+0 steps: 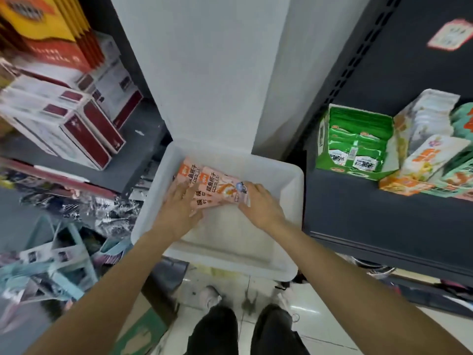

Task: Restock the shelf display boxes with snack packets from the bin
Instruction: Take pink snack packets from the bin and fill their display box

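Note:
A white plastic bin [286, 221] stands in front of me between two shelves. Several pink snack packets [217, 185] lie stacked at its far left. My left hand [179, 208] lies flat on the left side of the stack with straight fingers. My right hand [258, 203] grips the stack's right end, fingers curled over the packets. On the dark shelf [358, 216] to the right stands a green display box [355, 144] filled with green packets, and beside it orange and white display boxes [430, 165].
White and red cartons [76, 124] fill the shelf at the left. Below them lies a jumble of wrapped goods and pale blue items [64, 252]. A white pillar [217, 73] rises behind the bin. My legs and shoes show on the tiled floor [320, 316].

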{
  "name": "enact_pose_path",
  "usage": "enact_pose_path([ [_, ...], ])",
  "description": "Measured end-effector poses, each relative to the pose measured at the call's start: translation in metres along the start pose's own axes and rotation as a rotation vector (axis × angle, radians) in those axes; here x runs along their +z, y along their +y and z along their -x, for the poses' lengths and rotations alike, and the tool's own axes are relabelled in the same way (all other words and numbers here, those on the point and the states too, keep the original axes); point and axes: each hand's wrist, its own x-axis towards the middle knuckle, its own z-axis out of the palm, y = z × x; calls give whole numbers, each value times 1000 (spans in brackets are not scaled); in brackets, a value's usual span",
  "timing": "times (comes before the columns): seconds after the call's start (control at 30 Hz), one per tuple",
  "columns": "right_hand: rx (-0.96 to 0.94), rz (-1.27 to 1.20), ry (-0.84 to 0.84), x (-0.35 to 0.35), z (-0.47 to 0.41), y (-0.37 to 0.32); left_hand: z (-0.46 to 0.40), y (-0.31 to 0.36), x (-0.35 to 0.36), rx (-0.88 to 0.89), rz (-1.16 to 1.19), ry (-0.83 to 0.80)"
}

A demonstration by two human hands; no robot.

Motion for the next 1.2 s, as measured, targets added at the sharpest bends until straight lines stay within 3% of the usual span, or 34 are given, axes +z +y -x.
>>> enact_pose_path([
  [0.33, -83, 136, -163, 65, -63, -11, -22, -40, 25, 97, -112, 2],
  [0.5, 28, 159, -7, 73, -46, 2, -19, -42, 31, 168, -182, 40],
  [0.6, 63, 184, 92, 67, -46, 12, -20, -32, 28, 132, -68, 43],
  [0.7, 57, 141, 80, 59, -57, 18, -29, -23, 21, 61, 48, 159],
  [0.8, 31, 87, 46, 56, -65, 17, -41, -25, 23, 7, 27, 128],
  [0.93, 94, 193, 35, 57, -65, 13, -39, -28, 29, 46, 25, 130],
  [1.2, 154, 35, 55, 52, -56, 9, -45, -11, 19, -143, 443, 268],
])
